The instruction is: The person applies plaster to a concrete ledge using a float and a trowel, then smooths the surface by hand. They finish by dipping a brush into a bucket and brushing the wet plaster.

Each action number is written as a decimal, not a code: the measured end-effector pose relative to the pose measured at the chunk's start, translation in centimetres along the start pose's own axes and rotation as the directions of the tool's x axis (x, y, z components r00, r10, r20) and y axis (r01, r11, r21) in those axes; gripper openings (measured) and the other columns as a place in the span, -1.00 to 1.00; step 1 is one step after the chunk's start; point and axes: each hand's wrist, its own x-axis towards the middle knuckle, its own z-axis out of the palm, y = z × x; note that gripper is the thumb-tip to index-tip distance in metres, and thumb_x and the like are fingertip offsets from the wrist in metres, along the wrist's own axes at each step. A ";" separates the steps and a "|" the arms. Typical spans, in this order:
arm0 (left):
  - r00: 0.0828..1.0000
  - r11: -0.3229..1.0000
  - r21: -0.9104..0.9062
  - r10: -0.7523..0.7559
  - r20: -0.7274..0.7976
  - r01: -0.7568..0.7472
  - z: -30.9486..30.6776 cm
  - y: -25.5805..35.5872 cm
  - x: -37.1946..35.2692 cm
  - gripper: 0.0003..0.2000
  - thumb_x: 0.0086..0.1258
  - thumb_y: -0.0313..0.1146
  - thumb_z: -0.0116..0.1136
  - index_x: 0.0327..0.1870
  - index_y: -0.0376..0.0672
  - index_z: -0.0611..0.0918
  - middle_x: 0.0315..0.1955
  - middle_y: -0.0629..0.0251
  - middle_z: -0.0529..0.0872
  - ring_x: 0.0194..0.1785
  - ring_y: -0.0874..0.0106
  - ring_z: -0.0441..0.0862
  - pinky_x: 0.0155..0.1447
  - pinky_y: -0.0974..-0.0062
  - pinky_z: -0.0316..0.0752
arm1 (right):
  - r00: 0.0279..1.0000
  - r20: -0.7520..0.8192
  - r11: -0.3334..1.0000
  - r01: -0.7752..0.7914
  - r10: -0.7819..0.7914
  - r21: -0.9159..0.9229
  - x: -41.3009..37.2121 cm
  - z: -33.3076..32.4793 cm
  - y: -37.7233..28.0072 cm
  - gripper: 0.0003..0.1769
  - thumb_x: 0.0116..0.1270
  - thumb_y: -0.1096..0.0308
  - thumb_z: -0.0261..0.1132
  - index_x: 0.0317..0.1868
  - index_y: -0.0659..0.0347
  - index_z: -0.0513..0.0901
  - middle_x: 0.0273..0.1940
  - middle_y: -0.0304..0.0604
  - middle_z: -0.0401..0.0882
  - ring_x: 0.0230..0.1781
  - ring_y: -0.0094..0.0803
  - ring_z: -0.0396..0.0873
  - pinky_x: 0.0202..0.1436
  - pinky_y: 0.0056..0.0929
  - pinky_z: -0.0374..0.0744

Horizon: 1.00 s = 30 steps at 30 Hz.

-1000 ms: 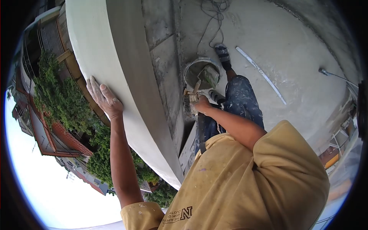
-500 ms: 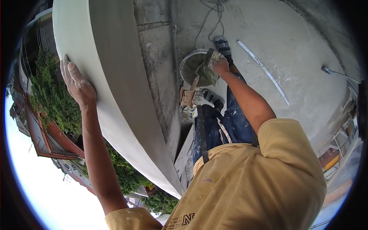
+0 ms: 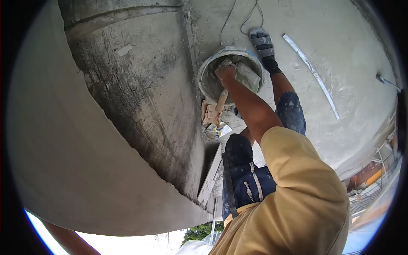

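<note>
My right hand (image 3: 226, 71) is down inside a round, plaster-smeared bucket (image 3: 203, 85), its fingers closed. What they grip is hidden from this angle. Just right of the hand, a pale flat slab with a greenish side (image 3: 248, 75) lies tilted within the bucket. A wooden handle (image 3: 221, 100) leans over the near rim, below my wrist. Of my left arm only a piece of forearm (image 3: 70, 240) shows at the bottom left; the left hand itself is out of sight.
A smooth, curved plastered wall (image 3: 76, 161) fills the left side, beside a rough dark concrete strip (image 3: 136, 85). Torn brown paper (image 3: 210, 114) lies by the bucket. A long pale strip (image 3: 312, 76) rests on the floor right of my sandalled foot (image 3: 262, 42). A cord (image 3: 250, 25) trails behind.
My view has tipped down and closer to the bucket. The right hand has gone from the bucket's right rim to inside it. My left hand, earlier flat on the wall's top, has left view.
</note>
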 end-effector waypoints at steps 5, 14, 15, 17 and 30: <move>0.999 1.000 -0.006 0.027 0.046 -0.026 1.7 0.1 0.5 -0.33 0.59 0.11 -0.52 0.45 -0.28 0.24 0.33 -0.03 0.34 0.35 0.18 0.35 0.42 0.29 0.25 | 0.998 -0.055 0.997 0.003 -0.007 -0.072 4.7 5.4 0.5 -0.51 0.14 0.20 0.35 -0.02 0.41 0.61 0.03 0.28 0.61 0.06 0.08 0.61 0.13 -0.14 0.56; 1.000 0.996 -0.092 -0.022 -0.010 0.021 -2.0 2.5 1.5 -0.33 0.60 0.08 -0.54 0.46 -0.33 0.19 0.44 -0.02 0.22 0.48 0.12 0.19 0.53 0.25 0.09 | 0.964 -0.036 0.872 0.253 -0.262 0.418 -9.1 -6.1 1.1 -0.55 0.08 0.34 0.42 -0.03 0.41 0.60 -0.15 0.12 0.70 -0.12 -0.05 0.68 0.00 -0.26 0.58; 0.996 0.991 -0.112 -0.082 -0.040 0.077 -2.0 2.6 1.6 -0.33 0.60 0.08 -0.54 0.46 -0.34 0.18 0.45 -0.02 0.20 0.49 0.11 0.18 0.54 0.24 0.07 | 0.955 0.057 0.843 0.228 -0.291 0.487 -12.3 -10.3 -1.1 -0.59 0.11 0.38 0.41 -0.03 0.40 0.61 -0.15 0.06 0.71 -0.14 -0.16 0.70 -0.02 -0.33 0.58; 0.987 0.991 -0.051 -0.124 -0.097 0.120 -2.4 2.4 1.6 -0.31 0.59 0.10 -0.57 0.46 -0.34 0.21 0.45 -0.08 0.19 0.52 0.07 0.11 0.56 0.21 -0.02 | 0.883 0.224 0.712 0.159 -0.412 0.684 -19.6 -17.6 -8.1 -0.58 0.15 0.43 0.41 0.02 0.38 0.59 -0.11 -0.08 0.70 -0.15 -0.41 0.66 -0.05 -0.43 0.57; 0.983 0.990 0.089 -0.098 -0.156 0.113 -3.5 3.5 1.8 -0.40 0.58 -0.01 -0.40 0.42 -0.30 0.32 0.43 -0.12 0.23 0.53 0.02 0.08 0.55 0.13 -0.06 | 0.383 0.181 0.353 0.446 -0.906 0.823 -32.4 -31.0 -50.5 -0.63 0.19 0.40 0.40 -0.03 0.41 0.57 -0.16 -0.10 0.69 -0.24 -0.48 0.64 -0.11 -0.46 0.62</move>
